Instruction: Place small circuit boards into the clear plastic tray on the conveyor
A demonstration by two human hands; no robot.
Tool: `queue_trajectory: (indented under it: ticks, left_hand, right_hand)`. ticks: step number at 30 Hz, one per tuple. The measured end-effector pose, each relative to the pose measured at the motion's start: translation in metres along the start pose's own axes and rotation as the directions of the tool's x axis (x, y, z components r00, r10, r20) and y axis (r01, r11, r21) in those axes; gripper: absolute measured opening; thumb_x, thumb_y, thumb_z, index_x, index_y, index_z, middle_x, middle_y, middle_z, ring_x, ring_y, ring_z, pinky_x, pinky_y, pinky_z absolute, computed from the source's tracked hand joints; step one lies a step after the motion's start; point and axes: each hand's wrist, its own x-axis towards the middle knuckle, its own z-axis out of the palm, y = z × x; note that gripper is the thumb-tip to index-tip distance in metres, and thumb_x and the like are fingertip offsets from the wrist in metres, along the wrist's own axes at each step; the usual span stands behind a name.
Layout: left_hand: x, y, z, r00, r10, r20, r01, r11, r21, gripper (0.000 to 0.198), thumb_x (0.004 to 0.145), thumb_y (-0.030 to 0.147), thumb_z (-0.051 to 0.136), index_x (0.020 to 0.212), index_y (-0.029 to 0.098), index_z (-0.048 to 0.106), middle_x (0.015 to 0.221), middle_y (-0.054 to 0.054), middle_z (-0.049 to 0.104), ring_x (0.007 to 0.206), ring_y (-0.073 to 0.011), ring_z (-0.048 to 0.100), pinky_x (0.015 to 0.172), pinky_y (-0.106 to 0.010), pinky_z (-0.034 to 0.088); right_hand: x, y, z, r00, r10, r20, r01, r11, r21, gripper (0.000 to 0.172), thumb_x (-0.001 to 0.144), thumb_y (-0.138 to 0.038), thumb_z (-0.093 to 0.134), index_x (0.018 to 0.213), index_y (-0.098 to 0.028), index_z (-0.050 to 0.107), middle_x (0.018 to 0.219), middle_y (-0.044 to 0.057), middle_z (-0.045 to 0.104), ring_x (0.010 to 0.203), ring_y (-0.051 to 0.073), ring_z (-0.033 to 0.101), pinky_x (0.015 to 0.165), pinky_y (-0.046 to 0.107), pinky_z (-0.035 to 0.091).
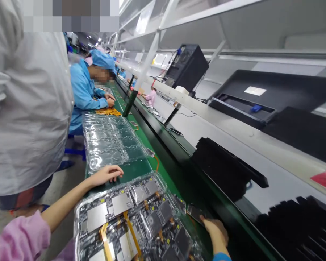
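Observation:
My left hand (108, 174) rests on the green bench top (136, 168), fingers loosely stretched and holding nothing, just behind a clear plastic tray (80, 214) filled with several circuit boards with silver shields and orange flex strips. My right hand (216, 232) is at the tray's right side, fingers pinched on a small dark circuit board (195, 213) held at the edge of the dark conveyor belt (179, 159). My left arm wears a pink sleeve (19, 239).
A stack of empty clear trays (111, 139) lies farther along the bench. A person in a white coat (27, 108) stands close on the left; a person in blue (84, 90) works beyond. Black foam stacks (228, 170) and a black computer case (188, 67) sit across the belt.

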Motion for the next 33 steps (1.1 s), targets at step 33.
queue_trajectory:
  ticks: [33]
  left_hand:
    - [-0.012, 0.018, -0.017, 0.997, -0.018, -0.081, 0.025, 0.996, 0.085, 0.034, 0.089, 0.045, 0.062, 0.103, 0.014, 0.066, 0.093, -0.008, 0.071, 0.065, -0.0116, 0.058, 0.061, -0.024, 0.049]
  right_hand:
    - [-0.319, -0.073, 0.019, 0.398, -0.894, 0.207, 0.809, 0.448, 0.381, 0.028, 0.084, -0.016, 0.081, 0.076, -0.022, 0.055, 0.072, -0.005, 0.065, 0.067, 0.018, 0.059, 0.058, 0.027, 0.029]
